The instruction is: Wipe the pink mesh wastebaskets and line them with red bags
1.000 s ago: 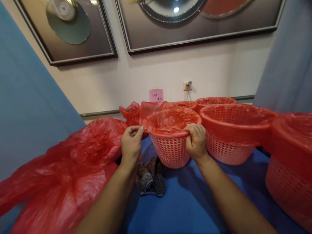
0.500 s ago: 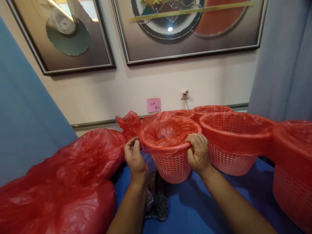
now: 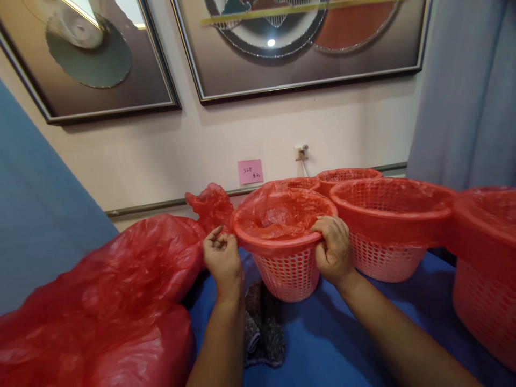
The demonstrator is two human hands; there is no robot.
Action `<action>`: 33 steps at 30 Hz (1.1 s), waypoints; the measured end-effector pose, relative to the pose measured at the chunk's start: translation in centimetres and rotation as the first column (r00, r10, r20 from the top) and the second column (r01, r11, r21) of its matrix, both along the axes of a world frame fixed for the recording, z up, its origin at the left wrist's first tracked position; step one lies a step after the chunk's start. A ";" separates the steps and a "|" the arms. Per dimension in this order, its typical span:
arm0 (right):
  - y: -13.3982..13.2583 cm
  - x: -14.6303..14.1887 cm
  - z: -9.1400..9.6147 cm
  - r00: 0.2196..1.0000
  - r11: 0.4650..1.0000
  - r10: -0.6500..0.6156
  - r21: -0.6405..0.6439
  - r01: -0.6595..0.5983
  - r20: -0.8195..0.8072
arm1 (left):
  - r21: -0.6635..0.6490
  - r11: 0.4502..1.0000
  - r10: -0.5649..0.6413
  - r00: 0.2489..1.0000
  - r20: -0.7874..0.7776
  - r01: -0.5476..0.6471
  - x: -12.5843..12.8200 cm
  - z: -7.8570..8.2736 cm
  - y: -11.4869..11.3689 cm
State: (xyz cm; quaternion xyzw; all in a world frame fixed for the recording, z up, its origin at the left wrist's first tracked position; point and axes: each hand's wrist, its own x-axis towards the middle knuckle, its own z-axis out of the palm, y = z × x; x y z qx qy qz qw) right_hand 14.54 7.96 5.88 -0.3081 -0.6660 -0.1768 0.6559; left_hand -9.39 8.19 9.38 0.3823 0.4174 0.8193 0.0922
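Observation:
A red plastic basket (image 3: 288, 271) with a perforated wall stands upright in front of me. A thin red plastic bag (image 3: 278, 217) lines it and is folded over its rim. My right hand (image 3: 334, 248) grips the right side of the rim, fingers over the top and the bag's edge under them. My left hand (image 3: 221, 258) is beside the left side of the rim with its fingers curled closed; what they pinch, if anything, is hidden. Below the basket, a dark grey knitted glove or cloth (image 3: 266, 336) lies on the blue tabletop (image 3: 318, 344).
To the right stand more lined red baskets (image 3: 389, 263), with others behind by the wall. Large red plastic bags (image 3: 121, 279) are heaped at the left. A pink note (image 3: 250, 171) and a socket (image 3: 300, 153) are on the wall under framed pictures (image 3: 314, 70).
The bag's raised edge at the back left of the basket now lies lower and smoother over the rim. My left fingers have curled in further. The view has shifted slightly.

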 end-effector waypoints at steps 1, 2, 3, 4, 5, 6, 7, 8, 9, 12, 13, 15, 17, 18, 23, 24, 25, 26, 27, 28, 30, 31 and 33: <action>0.0 0.0 0.0 1.000 1.000 0.000 0.002 0.000 0.000 | -0.013 1.000 0.010 1.000 0.015 -0.010 -0.3 -0.6 0.3; 0.0 -0.1 0.1 1.000 1.000 0.001 0.004 -0.001 0.000 | -0.021 1.000 0.018 1.000 0.026 -0.017 -0.5 -1.2 0.4; 0.0 -0.2 0.1 1.000 1.000 0.002 0.005 -0.002 0.001 | -0.023 0.999 0.026 0.999 0.031 -0.025 -0.7 -1.6 0.5; 0.0 -0.3 0.2 1.000 1.000 0.003 0.004 -0.003 0.002 | -0.021 0.999 0.036 0.999 0.034 -0.035 -0.8 -2.0 0.4; 0.1 -0.3 0.3 1.000 1.000 0.003 0.001 -0.003 0.005 | -0.011 0.998 0.059 0.998 0.022 -0.059 -0.8 -2.3 0.2; 0.1 -0.4 0.3 1.000 1.000 0.002 -0.004 -0.001 0.007 | 0.013 0.994 0.104 0.994 -0.024 -0.104 -0.8 -2.6 -0.1; 0.2 -0.5 0.4 1.000 1.000 0.001 -0.011 -0.001 0.010 | 0.053 0.985 0.167 0.979 -0.113 -0.162 -0.7 -2.8 -0.6; 0.4 -0.6 0.5 1.000 1.000 0.002 -0.018 -0.001 0.015 | 0.113 0.969 0.241 0.941 -0.238 -0.220 -0.6 -3.0 -1.0; 0.6 -0.7 0.5 1.000 1.000 0.005 -0.022 -0.004 0.020 | 0.185 0.948 0.313 0.871 -0.380 -0.260 -0.5 -3.2 -1.5; 1.2 -0.9 0.5 0.999 1.000 0.024 -0.018 -0.023 0.033 | 0.361 0.891 0.453 0.611 -0.650 -0.276 -0.2 -3.5 -2.6; 1.4 -0.9 0.5 0.999 0.999 0.031 -0.017 -0.030 0.036 | 0.393 0.876 0.482 0.568 -0.668 -0.280 -0.3 -3.5 -2.8; 1.6 -0.8 0.4 0.998 0.999 0.043 -0.023 -0.042 0.048 | 0.442 0.838 0.544 0.537 -0.644 -0.319 -0.4 -3.4 -3.1; 1.6 -0.5 0.2 0.997 0.999 0.048 -0.028 -0.046 0.061 | 0.464 0.812 0.583 0.537 -0.610 -0.355 -0.6 -3.3 -3.3; 1.6 -0.4 0.2 0.997 0.999 0.048 -0.027 -0.046 0.066 | 0.462 0.809 0.587 0.539 -0.604 -0.363 -0.7 -3.3 -3.3; 1.2 0.2 0.2 0.995 0.999 0.050 -0.025 -0.048 0.082 | 0.371 0.872 0.489 0.543 -0.683 -0.319 -0.4 -4.7 -3.0; 1.1 0.2 0.2 0.995 0.999 0.051 -0.022 -0.050 0.085 | 0.354 0.883 0.469 0.542 -0.697 -0.309 -0.4 -5.0 -3.0; 1.0 0.1 0.3 0.995 0.998 0.053 -0.019 -0.052 0.088 | 0.340 0.890 0.455 0.542 -0.707 -0.304 -0.4 -5.2 -2.9; 0.9 0.0 0.3 0.994 0.998 0.055 -0.017 -0.054 0.089 | 0.330 0.894 0.446 0.547 -0.708 -0.302 -0.4 -5.4 -2.8; 0.9 0.0 0.3 0.994 0.998 0.056 -0.016 -0.055 0.089 | 0.320 0.898 0.438 0.559 -0.704 -0.301 -0.4 -5.5 -2.8; 0.9 -0.1 0.3 0.995 0.998 0.057 -0.016 -0.056 0.087 | 0.316 0.899 0.437 0.574 -0.692 -0.304 -0.4 -5.5 -2.8; 1.0 -0.2 0.3 0.995 0.998 0.062 -0.017 -0.061 0.079 | 0.334 0.885 0.465 0.593 -0.657 -0.324 -0.5 -5.2 -2.8; 1.0 -0.2 0.2 0.995 0.998 0.066 -0.017 -0.065 0.074 | 0.355 0.872 0.490 0.583 -0.648 -0.338 -0.6 -5.1 -2.8; 1.1 -0.1 0.3 0.995 0.997 0.077 -0.024 -0.076 0.068 | 0.393 0.852 0.522 0.525 -0.672 -0.345 -0.7 -4.8 -2.7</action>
